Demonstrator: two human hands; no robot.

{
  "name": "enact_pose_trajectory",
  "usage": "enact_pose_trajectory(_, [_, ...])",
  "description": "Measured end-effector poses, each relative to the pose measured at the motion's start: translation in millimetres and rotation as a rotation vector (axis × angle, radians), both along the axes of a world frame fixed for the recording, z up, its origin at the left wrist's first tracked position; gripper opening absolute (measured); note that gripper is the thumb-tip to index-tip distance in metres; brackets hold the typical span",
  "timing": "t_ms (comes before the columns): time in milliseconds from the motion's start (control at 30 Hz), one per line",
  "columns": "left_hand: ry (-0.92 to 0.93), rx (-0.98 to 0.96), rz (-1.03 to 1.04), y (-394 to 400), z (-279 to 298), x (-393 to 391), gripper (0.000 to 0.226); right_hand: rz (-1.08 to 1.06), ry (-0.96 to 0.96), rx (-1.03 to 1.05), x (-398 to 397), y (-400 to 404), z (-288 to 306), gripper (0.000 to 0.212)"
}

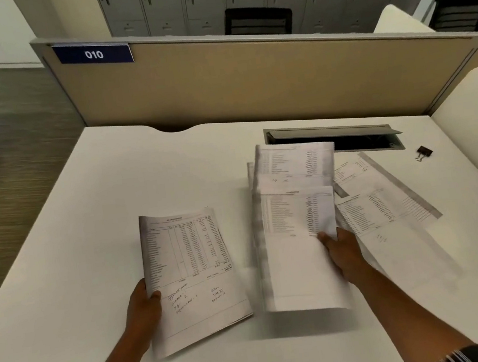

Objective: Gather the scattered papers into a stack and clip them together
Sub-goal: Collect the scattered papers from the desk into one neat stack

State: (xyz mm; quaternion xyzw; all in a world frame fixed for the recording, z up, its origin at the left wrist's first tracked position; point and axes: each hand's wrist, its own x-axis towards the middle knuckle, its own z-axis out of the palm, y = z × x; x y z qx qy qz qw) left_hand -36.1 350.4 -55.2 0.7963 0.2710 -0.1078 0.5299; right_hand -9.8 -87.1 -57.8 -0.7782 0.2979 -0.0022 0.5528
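My left hand (144, 308) grips a thin stack of printed sheets (192, 272) by its left edge, thumb on top, lifted a little off the white desk (62, 280). My right hand (342, 250) pinches a blurred printed sheet (298, 252) at its right edge, held above the desk. Another sheet (294, 163) sticks out behind it. Two more printed papers (386, 204) lie flat on the desk to the right, overlapping. A black binder clip (423, 153) lies alone at the far right of the desk.
A cable tray (347, 139) with its lid raised is set into the desk behind the papers. A beige partition (248, 79) with a "010" sign (93, 54) closes off the desk's far side. Grey lockers and black chairs stand beyond it.
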Motion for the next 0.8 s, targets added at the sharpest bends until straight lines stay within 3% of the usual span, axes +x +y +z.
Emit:
enact_pose_trajectory(133, [-0.015,-0.026,-0.019,-19.5,0.6,6.6,0.037,0.012,-0.042,0.075,-0.7,-10.6,12.7,0.033])
enact_pose_trajectory(200, [-0.016,-0.053,-0.057,-32.9,0.1,8.6,0.036,0.114,0.029,0.078,-0.6,-4.5,12.2,0.026])
enact_pose_trajectory(333, [-0.014,-0.095,-0.107,-57.1,-1.9,15.0,0.029,0.368,0.114,-0.013,-0.7,16.5,13.7,0.037])
enact_pose_trajectory(467, [-0.022,-0.156,-0.072,-77.4,0.4,19.5,0.026,0.518,0.204,-0.117,-5.2,35.7,9.6,0.024])
enact_pose_trajectory(800, [0.004,-0.147,0.048,-95.3,3.2,29.8,0.034,0.553,0.179,-0.184,-12.2,58.2,-0.4,0.031])
